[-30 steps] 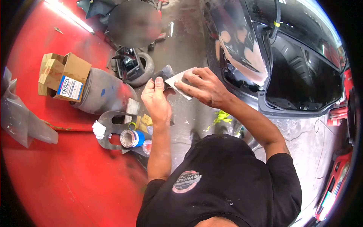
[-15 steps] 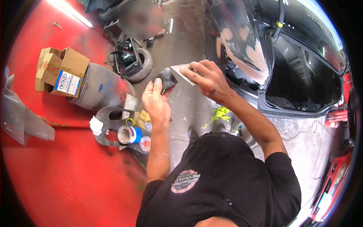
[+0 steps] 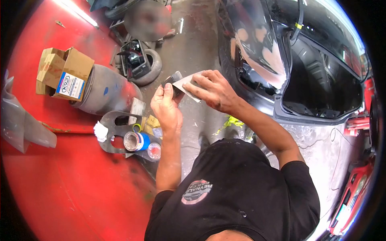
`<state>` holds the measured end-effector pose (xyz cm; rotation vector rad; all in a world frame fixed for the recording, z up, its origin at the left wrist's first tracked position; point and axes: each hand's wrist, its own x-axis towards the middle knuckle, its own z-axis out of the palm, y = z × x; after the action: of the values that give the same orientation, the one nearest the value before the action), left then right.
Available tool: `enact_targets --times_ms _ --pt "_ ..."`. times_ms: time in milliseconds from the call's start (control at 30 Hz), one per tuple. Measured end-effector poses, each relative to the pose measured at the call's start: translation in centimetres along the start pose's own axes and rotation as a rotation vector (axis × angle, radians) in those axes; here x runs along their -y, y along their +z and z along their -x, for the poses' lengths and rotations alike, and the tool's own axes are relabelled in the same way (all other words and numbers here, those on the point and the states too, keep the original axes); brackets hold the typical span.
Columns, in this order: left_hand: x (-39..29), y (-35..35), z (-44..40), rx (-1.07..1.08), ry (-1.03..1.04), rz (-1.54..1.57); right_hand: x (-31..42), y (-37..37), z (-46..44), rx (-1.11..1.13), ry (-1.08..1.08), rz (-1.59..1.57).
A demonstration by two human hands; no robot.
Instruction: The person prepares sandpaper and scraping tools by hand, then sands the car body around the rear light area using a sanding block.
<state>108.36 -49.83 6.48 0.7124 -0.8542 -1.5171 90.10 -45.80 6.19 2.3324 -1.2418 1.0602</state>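
Observation:
My left hand (image 3: 165, 107) is closed on a small dark piece (image 3: 173, 79), with the thumb on its near face. In my right hand (image 3: 215, 91) is a whitish sheet (image 3: 189, 86), pinched under the fingers. The sheet overlaps the right side of the dark piece, and both are held up above the floor between my arms. What the dark piece is, I cannot make out.
An open cardboard box (image 3: 79, 68) lies on a grey drum (image 3: 108, 89) at the left. Below are a blue can (image 3: 136, 141) and a clear cup (image 3: 154, 151). At right stands a dark car body (image 3: 281, 110); a tyre (image 3: 154, 68) lies top centre.
My right hand first drew the sheet up and right, uncovering the dark piece, then brought it back down and left over it. The dark piece tilted in my left hand.

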Motion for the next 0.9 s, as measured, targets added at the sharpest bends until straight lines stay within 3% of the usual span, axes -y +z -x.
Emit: enact_targets --times_ms 267,400,633,900 --pt "-0.1 -0.4 0.0 0.001 -0.044 0.025 -0.5 0.3 0.6 0.006 0.056 -0.045" --pt "-0.3 -0.9 0.7 0.035 -0.121 0.006 -2.4 0.3 0.8 -0.013 0.213 -0.028" --pt "1.0 -1.0 0.7 0.009 -0.063 0.092 1.5 -0.3 0.5 -0.054 0.023 -0.052" --pt "1.2 -1.2 1.3 0.028 -0.053 0.029 1.1 0.2 1.3 -0.011 0.122 -0.074"
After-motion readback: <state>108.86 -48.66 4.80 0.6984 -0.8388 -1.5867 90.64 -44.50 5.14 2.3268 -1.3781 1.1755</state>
